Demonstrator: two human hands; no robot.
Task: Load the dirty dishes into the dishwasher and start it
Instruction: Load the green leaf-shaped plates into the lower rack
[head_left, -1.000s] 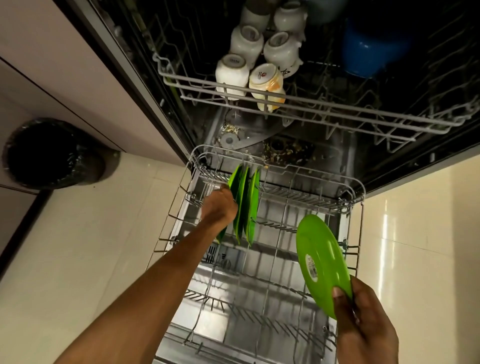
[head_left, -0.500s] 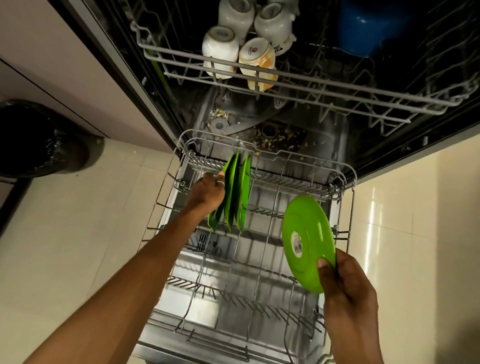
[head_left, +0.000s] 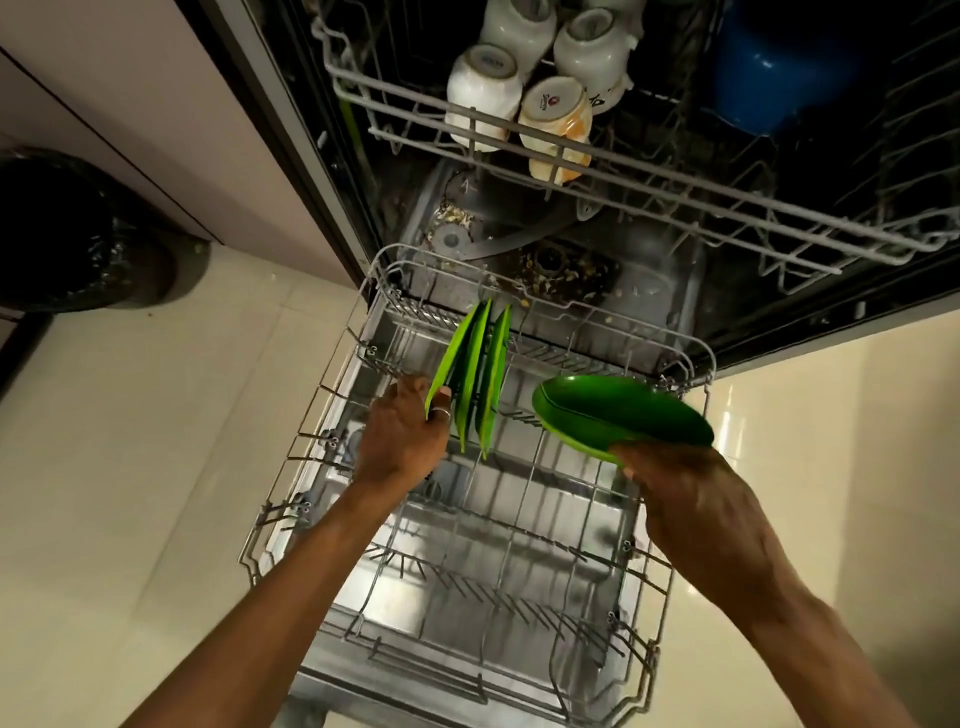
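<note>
The dishwasher's lower rack (head_left: 332, 415) is pulled out over the open door. Three green plates (head_left: 475, 384) stand on edge in its far tines. My left hand (head_left: 402, 436) grips the leftmost of them by its lower rim. A fourth green plate (head_left: 618, 415) lies nearly flat, tilted, above the rack's right side, and my right hand (head_left: 691, 499) holds it by its near edge. The upper rack (head_left: 649, 176) holds several upturned white cups (head_left: 485, 93) and a blue bowl (head_left: 769, 83).
Food scraps lie around the filter (head_left: 561, 270) on the dishwasher floor. A black bin with a liner (head_left: 72, 234) stands on the tiled floor at the left beside a white cabinet (head_left: 171, 114). The near half of the lower rack holds nothing.
My right hand has turned its green plate from upright to nearly flat and carried it up toward the rack's far right. My left hand stays at the standing plates.
</note>
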